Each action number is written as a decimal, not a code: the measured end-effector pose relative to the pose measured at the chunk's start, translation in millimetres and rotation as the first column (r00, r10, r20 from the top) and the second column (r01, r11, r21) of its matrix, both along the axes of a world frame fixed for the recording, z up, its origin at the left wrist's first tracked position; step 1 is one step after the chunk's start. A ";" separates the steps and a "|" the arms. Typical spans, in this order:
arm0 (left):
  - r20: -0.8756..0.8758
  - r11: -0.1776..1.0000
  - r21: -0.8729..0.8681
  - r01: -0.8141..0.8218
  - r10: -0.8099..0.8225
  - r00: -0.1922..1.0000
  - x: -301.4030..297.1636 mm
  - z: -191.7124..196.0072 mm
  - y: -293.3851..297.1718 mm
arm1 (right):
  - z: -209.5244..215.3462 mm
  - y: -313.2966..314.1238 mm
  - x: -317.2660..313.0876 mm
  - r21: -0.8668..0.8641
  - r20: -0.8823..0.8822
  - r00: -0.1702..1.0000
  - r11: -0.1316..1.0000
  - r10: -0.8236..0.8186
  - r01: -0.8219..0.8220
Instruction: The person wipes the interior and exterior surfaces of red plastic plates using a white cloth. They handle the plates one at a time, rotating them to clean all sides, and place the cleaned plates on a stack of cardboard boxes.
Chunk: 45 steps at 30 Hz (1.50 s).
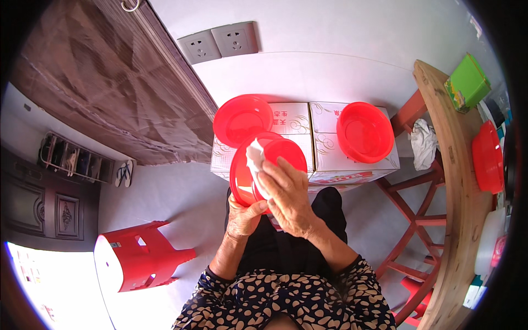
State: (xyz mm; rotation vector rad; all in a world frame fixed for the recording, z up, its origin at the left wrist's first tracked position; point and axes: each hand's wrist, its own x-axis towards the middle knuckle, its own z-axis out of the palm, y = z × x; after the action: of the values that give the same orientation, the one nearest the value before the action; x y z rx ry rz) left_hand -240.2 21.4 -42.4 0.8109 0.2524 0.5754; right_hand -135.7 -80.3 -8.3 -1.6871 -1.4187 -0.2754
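the left hand's (245, 220) fingers pinch the near edge of a red bowl (285, 152) held before the cartons (330, 160); the right hand's (291, 199) slightly spread fingers press white cloth (254, 157) against it. red lettering marks the cartons, under two more bowls (365, 133).

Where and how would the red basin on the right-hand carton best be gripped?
Probably by the near rim, pinched across its edge, coming from the person's side and above. The red basin sits open side up on the carton, its round rim exposed; the wall behind seems to leave less room at the far side.
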 end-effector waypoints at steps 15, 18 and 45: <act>-0.098 0.961 0.223 0.161 -0.142 0.985 -12.6 6.6 -6.8 | -48.5 -15.4 67.7 0.397 -0.912 -0.057 0.911 0.405 0.114; -0.111 0.960 0.166 0.225 -0.209 0.972 -16.1 0.7 -4.6 | -54.4 -18.0 70.1 0.373 -0.927 -0.001 0.921 0.376 0.115; -0.475 0.692 0.675 0.254 0.145 0.868 -3.6 41.3 5.8 | 46.8 -28.1 7.5 0.042 0.156 0.900 0.913 -0.407 0.406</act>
State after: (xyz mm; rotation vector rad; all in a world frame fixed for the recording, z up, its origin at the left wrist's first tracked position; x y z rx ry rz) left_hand -243.7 27.2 -1.1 1.7587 0.4863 0.3826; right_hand -128.3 -108.4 38.4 -1.9834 -1.1596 -0.6644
